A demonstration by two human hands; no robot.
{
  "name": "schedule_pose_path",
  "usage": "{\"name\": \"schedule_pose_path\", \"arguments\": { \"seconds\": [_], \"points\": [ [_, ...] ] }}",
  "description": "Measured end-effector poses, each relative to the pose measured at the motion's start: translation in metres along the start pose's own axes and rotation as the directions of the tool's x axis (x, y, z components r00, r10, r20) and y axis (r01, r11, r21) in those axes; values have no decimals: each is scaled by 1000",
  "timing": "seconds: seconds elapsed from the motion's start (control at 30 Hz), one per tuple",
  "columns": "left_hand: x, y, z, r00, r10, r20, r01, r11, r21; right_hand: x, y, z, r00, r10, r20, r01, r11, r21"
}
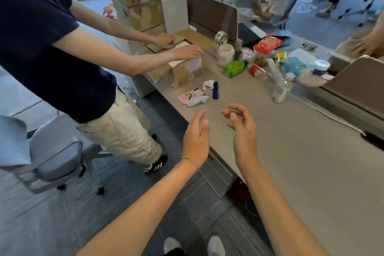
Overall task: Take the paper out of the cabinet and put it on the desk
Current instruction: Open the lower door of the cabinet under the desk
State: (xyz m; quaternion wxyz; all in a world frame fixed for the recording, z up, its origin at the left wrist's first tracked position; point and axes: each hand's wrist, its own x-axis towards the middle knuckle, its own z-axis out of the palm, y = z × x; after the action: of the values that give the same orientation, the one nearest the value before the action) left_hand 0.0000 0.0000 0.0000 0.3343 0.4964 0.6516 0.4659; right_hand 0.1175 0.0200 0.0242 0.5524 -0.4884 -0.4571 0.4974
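**Fingers loose, hands empty, paper nowhere to be seen yet**

Fingers [234, 113] loosely spread and curled on the right hand [244, 131], gripping nothing. Same story on the left hand [196, 137]: open, palm turned inward, empty, hanging right over the near edge of the desk [301, 172].

No sign of the paper anywhere, so presumably inside the cabinet [216, 174], the grey unit tucked under the desk edge, directly below and slightly nearer than both hands. Looks shut from this angle; can't make out a handle clearly. Long axis of the paper: can't tell, hidden. Left hand nearer to the cabinet front, almost straight above it, so probably the one to drop down and pull, with a reach down and back toward the body rather than forward.

Clutter further out: blue tube [215, 90] and a small printed pouch [193, 97] just beyond the fingertips, bottles and snack bags [267, 44] well past those. Another person [62, 58] to the left, busy with a cardboard box [187, 68] on the desk's far end, legs near the cabinet side. Grey chair [56, 162] off to the left. Big bare patch of desk on the right for setting the paper down.
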Motion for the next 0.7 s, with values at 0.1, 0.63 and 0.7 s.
{"name": "schedule_pose_path", "arguments": {
  "seconds": [0.1,0.63,0.7],
  "points": [
    [2,-15,-11,999,-34,8,33,999,10,-6,11,11,999,37,-21,-37,999,-33],
    [2,-117,-110,916,22,402,-45,998,49,-97,99,116,893,108,-436,-113,993,14],
    [-5,-128,-113,902,11,431,-31,999,40,-114,106,118,867,121,-484,-127,992,21]
  ]
}}
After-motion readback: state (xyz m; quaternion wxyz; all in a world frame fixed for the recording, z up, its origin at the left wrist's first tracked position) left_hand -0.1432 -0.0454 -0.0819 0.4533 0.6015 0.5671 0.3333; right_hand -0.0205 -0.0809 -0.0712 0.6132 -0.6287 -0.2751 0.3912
